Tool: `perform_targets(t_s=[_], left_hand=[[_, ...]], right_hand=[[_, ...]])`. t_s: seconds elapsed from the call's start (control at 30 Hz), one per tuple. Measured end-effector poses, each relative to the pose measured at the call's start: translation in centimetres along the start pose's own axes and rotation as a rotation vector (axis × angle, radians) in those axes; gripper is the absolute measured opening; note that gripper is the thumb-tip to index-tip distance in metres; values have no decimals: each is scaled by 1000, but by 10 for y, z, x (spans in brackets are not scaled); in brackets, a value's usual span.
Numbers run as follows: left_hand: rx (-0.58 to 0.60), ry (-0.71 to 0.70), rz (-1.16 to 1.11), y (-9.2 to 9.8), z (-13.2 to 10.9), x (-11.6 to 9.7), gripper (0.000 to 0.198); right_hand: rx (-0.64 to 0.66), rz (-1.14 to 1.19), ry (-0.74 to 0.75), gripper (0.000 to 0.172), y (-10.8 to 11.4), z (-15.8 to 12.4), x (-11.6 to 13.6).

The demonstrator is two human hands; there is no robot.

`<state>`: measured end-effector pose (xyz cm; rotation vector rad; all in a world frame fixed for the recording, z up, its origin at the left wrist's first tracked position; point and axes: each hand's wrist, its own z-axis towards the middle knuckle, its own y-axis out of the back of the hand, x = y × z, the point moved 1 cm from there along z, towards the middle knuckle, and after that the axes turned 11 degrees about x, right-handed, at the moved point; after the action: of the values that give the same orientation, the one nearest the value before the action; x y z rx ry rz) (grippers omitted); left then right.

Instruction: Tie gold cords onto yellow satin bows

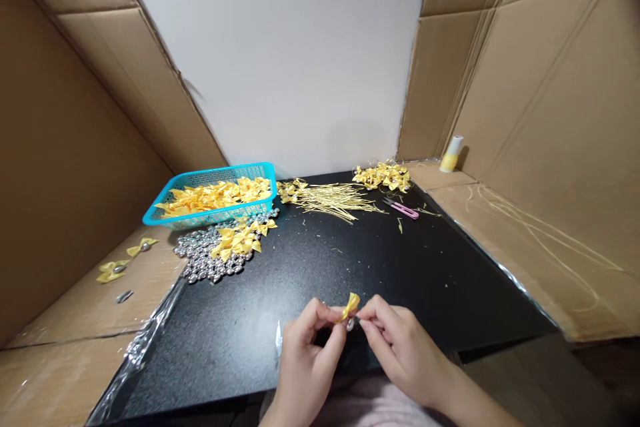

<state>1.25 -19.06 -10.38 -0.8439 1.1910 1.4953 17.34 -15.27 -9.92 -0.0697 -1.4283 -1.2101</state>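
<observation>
Near the front edge of the black table, my left hand (311,355) pinches a yellow ribbon bow (352,303) between thumb and forefinger. A small silver bead (351,324) shows just under the bow, between my two hands. My right hand (404,345) is closed in a pinch right beside the bow and bead. Whatever lies between its fingertips is too small to make out. Farther off, silver beads (207,255) lie in a heap, with several loose yellow bows (239,241) on top.
A turquoise basket (210,219) holds many yellow bows. Behind lie cut yellow cords (340,201), a pile of beaded bows (383,177) and pink thread snips (401,209). A thread spool (451,155) stands on cardboard at right. Cardboard walls (560,73) flank the black table (240,340).
</observation>
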Motion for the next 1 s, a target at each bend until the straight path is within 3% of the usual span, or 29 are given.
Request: perform_targets(t_s=[0.27,0.6,1.0], left_hand=[[-14,-64,141,0,0,1,8],[-35,-297,341,-1,-1,-3,15],[10,-349,379,-2,-2,0,20]], right_hand=[[1,7,-17,13,-1,-1,-2],[-20,-33,-2,14,0,0,1],[-3,-63,22,14,0,-1,-1]])
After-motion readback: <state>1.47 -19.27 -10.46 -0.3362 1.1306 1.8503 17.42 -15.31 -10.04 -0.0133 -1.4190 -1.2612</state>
